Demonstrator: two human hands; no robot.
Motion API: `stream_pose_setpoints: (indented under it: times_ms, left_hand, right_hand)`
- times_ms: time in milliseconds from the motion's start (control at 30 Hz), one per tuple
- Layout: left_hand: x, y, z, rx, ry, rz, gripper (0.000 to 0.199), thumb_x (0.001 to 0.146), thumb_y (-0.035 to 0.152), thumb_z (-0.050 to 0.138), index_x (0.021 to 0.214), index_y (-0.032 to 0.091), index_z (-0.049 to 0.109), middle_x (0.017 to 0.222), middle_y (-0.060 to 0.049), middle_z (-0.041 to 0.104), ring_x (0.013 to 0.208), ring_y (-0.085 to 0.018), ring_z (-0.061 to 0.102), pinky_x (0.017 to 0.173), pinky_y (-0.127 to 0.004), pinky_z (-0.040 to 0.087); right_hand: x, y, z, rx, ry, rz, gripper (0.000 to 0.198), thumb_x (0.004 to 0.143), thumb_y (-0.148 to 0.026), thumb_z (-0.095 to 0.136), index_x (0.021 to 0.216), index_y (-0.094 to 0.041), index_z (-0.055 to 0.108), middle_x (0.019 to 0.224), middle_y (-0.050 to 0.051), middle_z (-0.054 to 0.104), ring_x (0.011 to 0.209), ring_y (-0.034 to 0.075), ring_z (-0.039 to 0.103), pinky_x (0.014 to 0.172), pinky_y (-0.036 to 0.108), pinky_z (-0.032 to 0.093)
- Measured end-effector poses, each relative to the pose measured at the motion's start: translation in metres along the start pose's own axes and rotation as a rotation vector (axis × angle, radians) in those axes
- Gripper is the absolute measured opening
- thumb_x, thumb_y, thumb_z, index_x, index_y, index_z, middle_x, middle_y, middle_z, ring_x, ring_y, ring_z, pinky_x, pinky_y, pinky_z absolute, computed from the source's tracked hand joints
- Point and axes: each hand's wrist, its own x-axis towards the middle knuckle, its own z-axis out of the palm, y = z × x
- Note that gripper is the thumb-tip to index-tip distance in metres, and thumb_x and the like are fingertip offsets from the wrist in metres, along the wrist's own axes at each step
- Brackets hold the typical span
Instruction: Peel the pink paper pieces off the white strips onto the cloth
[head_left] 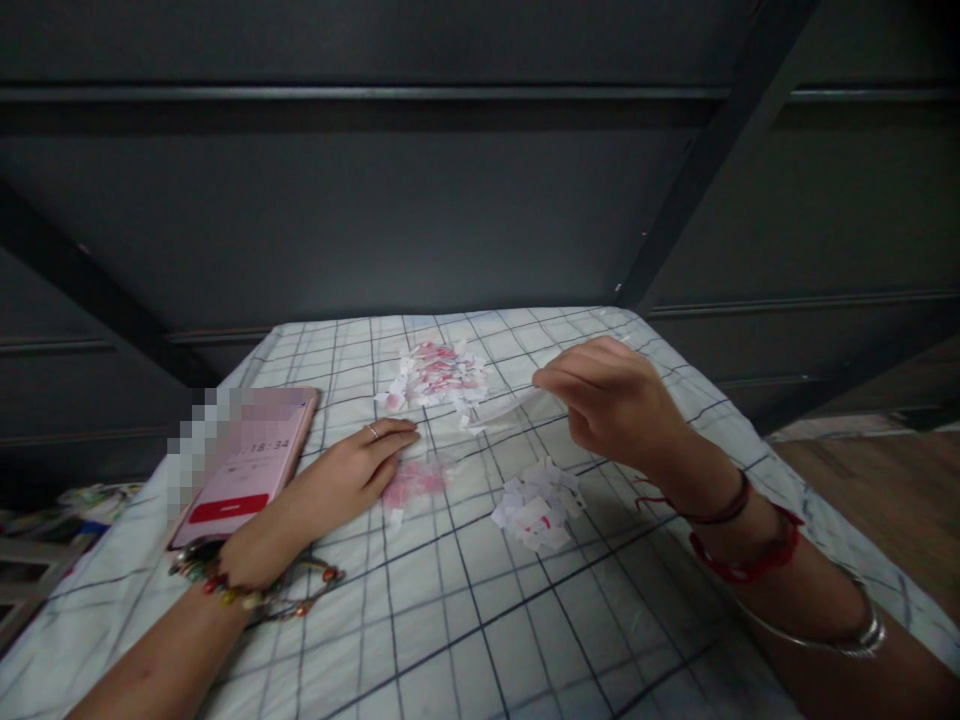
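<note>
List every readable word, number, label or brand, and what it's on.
"18:34" on the phone; anything before it is unclear.
Red button on its screen: label too blurred.
Small text under the digits: too small to read.
Paper scraps: red marks, nothing legible.

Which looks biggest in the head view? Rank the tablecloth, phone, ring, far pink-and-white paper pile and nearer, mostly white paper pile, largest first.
1. Tablecloth
2. Phone
3. Far pink-and-white paper pile and nearer, mostly white paper pile: too alike to rank, and the latter is closer to the camera
4. Ring
</note>
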Motion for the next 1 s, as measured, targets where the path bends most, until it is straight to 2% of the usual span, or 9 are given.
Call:
stream_pose_setpoints:
  times_ms: [233, 633, 1000]
  left_hand:
    - [0.001, 0.001, -0.001, -0.008, 0.011, 0.005, 0.038, 0.091, 0.023, 0.032, 0.115, 0.016, 0.060, 0.121, -0.009, 0.061, 0.111, -0.018, 0.058, 0.102, -0.034, 0.045]
    - [0.001, -0.001, 0.000, -0.006, -0.004, -0.001, 0.039, 0.091, 0.024, 0.032, 0.116, 0.013, 0.060, 0.122, -0.011, 0.061, 0.112, -0.019, 0.058, 0.103, -0.035, 0.045]
    - [-0.001, -0.001, 0.000, 0.011, -0.002, -0.001, 0.039, 0.091, 0.021, 0.032, 0.119, 0.014, 0.058, 0.123, -0.011, 0.060, 0.113, -0.018, 0.057, 0.103, -0.035, 0.044]
  right_hand:
    - [-0.002, 0.009, -0.007, -0.065, -0.025, 0.013, 0.031, 0.062, 0.002, 0.040, 0.073, -0.017, 0.062, 0.064, 0.001, 0.060, 0.064, 0.016, 0.050, 0.066, 0.029, 0.036]
    - [-0.004, 0.013, -0.008, -0.060, -0.065, 0.048, 0.030, 0.062, 0.001, 0.039, 0.070, -0.018, 0.060, 0.063, 0.002, 0.059, 0.063, 0.016, 0.048, 0.065, 0.030, 0.034]
    - [-0.003, 0.009, 0.000, -0.151, -0.073, 0.039, 0.030, 0.063, 0.002, 0.041, 0.073, -0.017, 0.062, 0.065, 0.002, 0.061, 0.063, 0.017, 0.049, 0.065, 0.030, 0.036]
